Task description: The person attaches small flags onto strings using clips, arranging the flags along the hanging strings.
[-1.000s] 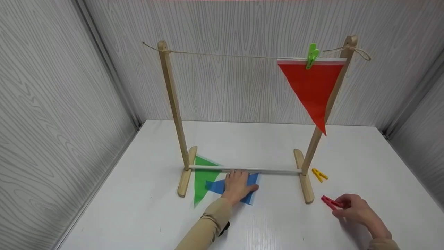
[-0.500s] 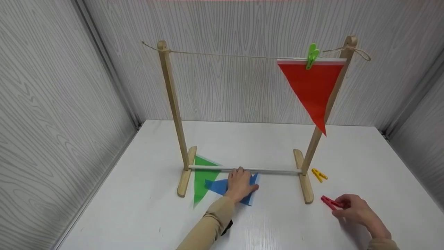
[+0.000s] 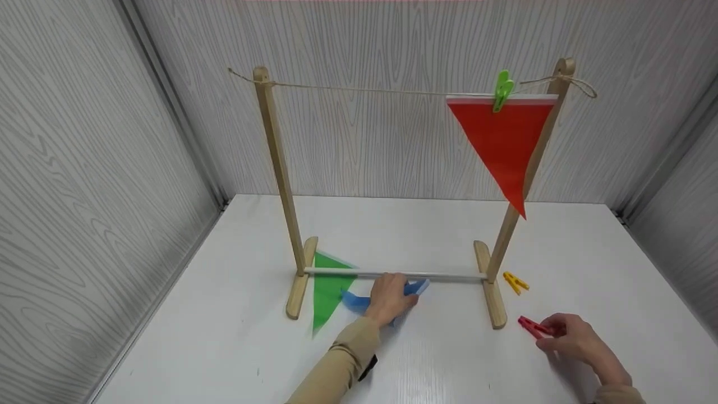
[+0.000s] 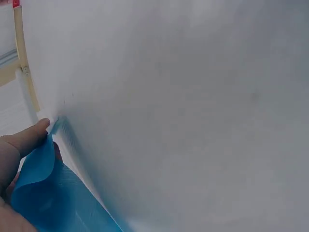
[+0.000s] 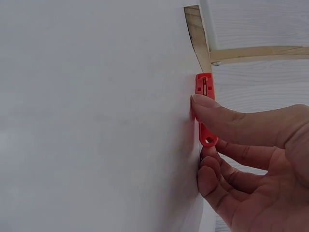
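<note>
I read no writing | my left hand [image 3: 388, 297] pinches the blue pennant [image 3: 354, 302] — edge lifted | my right hand [image 3: 575, 339] pinches the red clothespin [image 3: 532, 326] — on the table [image 3: 224, 336]

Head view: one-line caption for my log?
Left hand gathers blue flag; right hand pinches red peg.

Staged test booth, not a lived-in room. Grey wood-grain panels [image 3: 84, 168] enclose a white table [image 3: 392, 224] on three sides, metal strips at the corners. Beyond the hands stands a small wooden rack [image 3: 277, 168] with a twine line [image 3: 364, 90], a prop-like setup.
</note>
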A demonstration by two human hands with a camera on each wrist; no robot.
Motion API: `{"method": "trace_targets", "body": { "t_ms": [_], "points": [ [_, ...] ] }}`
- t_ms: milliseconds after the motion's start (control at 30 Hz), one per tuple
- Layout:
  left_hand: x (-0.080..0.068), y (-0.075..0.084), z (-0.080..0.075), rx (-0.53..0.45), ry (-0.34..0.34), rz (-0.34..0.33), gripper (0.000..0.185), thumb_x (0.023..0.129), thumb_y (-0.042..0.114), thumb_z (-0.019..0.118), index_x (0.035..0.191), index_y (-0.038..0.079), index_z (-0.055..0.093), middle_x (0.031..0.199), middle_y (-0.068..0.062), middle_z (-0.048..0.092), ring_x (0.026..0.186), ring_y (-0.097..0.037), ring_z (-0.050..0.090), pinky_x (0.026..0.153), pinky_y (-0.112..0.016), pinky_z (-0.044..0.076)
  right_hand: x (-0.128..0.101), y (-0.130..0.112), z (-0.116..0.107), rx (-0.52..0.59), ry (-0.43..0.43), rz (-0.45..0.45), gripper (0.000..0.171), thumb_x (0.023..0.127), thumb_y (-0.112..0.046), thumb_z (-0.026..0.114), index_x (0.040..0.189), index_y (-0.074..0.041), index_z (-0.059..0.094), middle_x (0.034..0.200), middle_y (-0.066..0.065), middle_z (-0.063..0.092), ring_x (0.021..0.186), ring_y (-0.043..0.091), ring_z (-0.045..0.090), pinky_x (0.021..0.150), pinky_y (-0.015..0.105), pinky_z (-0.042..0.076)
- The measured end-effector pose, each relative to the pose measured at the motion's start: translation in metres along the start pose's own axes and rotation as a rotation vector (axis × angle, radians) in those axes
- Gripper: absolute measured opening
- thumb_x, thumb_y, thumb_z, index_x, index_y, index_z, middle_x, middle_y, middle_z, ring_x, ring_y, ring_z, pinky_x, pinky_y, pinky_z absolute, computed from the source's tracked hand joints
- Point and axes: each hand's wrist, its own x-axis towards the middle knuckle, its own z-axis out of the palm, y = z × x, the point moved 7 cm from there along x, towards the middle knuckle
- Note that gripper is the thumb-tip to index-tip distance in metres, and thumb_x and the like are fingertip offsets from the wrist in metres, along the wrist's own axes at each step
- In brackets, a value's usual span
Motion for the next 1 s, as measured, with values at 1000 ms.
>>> {"method": "trace_targets", "body": {
  "t_ms": [1000],
  "points": [
    [0.007,-0.027,-0.045,-0.522,0.163,-0.21,0.031,0.085,0.024,0.075,0.107,0.003,0.066,0.109,-0.016,0.072,0.098,-0.025,0.066,0.087,-0.043,0.056,-0.002,-0.005,0.0,-0.036,0.008,-0.025,0.045,0.089,-0.019,0.074,0.121,0.01,0.058,0.1,0.016,0.064,0.09,0.023,0.056,0.074,0.031,0.049]
  ]
}}
